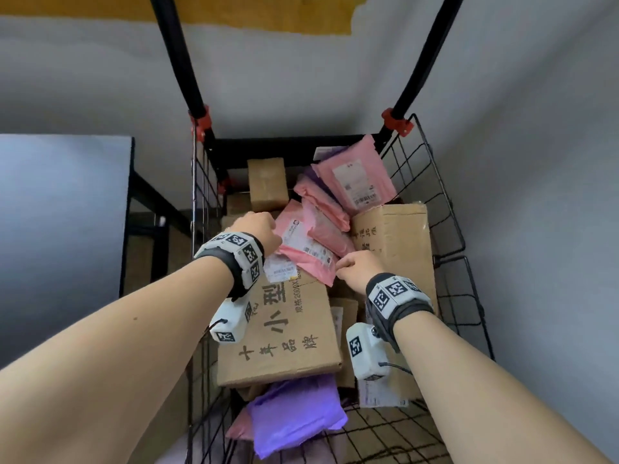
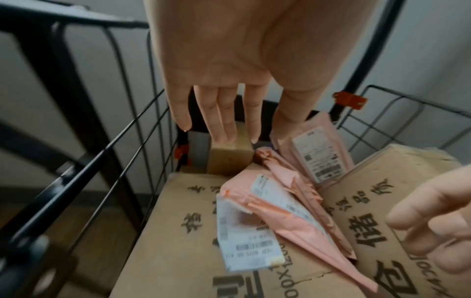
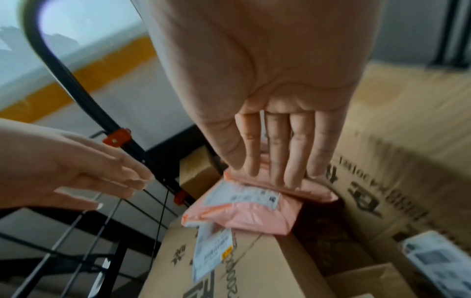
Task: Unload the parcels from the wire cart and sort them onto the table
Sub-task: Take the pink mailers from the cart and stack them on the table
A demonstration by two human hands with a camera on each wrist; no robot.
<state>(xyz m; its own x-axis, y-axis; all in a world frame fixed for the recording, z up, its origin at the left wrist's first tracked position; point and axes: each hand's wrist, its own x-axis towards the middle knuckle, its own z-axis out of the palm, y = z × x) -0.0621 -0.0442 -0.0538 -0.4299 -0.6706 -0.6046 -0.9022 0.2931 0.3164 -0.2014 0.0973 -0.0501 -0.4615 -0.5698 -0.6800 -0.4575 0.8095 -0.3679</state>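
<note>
Inside a black wire cart (image 1: 432, 195), parcels lie heaped together while two bare arms reach down from above. Each wrist wears a grey band with black-and-white square markers. The left hand (image 1: 256, 229) hovers over the far left part of the heap, fingers straight and spread, holding nothing; in the left wrist view its fingertips (image 2: 226, 133) hang above a small box (image 2: 230, 159) that stands against the cart's far wall. The right hand (image 1: 356, 267) reaches the near end of a pink mailer (image 1: 306, 244); in the right wrist view its fingers (image 3: 277, 161) extend nearly straight down onto the pink plastic, and whether they press or pinch it cannot be told. That mailer carries a white shipping label and lies on top of a large box (image 1: 284, 333) printed with dark Chinese characters. More pink mailers (image 1: 353, 177) lean beyond it, one propped against the cart's far right corner with its label facing up. A second large box (image 1: 395, 236) stands at the right side of the cart, just beside the right hand. A purple mailer (image 1: 294, 413) lies at the near end, below the large box. To the left of the cart stands a table (image 1: 63, 209) with a pale top and black frame.
</note>
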